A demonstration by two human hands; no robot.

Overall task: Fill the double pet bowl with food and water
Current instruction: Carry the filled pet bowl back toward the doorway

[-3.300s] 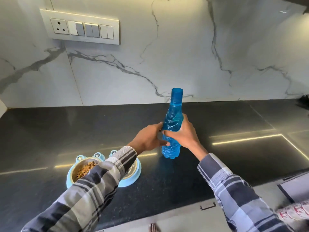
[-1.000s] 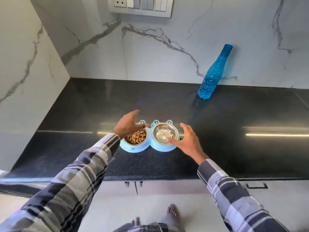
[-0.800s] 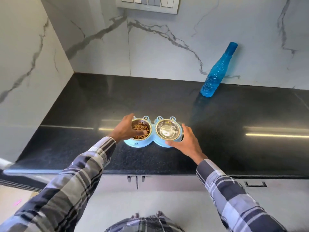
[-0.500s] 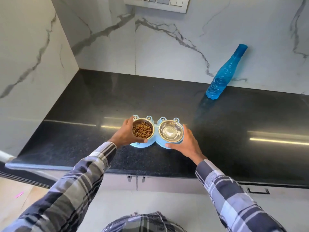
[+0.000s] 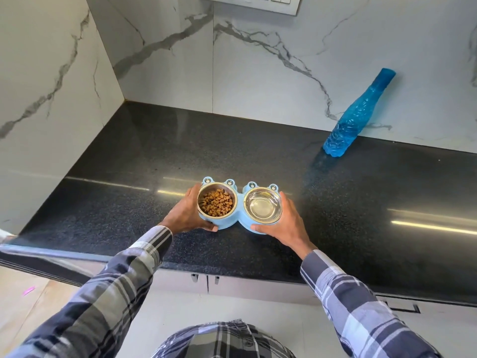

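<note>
A person in a plaid shirt holds a light-blue double pet bowl (image 5: 240, 220) at both ends on a black speckled granite countertop (image 5: 124, 187), near its front edge. The left hand (image 5: 186, 216) wraps the bowl's left end, fingers curled round the far side and thumb along the near rim; the right hand (image 5: 287, 223) cups the right end the same way, thumb pressed to the blue base in front. Whether the bowl rests on the counter or is lifted just clear of it cannot be told from this angle.

Just inside the left hand, the steel food dish (image 5: 216, 198) holds a layer of brown kibble (image 5: 216, 203). Just inside the right hand, the steel water dish (image 5: 262, 208) appears to hold clear water, though the shine of the metal makes the level hard to read. Small frog-eye knobs stand on the bowl's far edge, beyond both hands.

Well beyond the right hand and off to its right, a blue plastic water bottle (image 5: 357, 115) stands at the back of the counter against the white marble backsplash (image 5: 258, 73). A switch plate (image 5: 258, 3) is partly in view at the top of the wall, above the hands. Below the wrists, cabinet fronts (image 5: 245, 285) run under the counter's edge.
</note>
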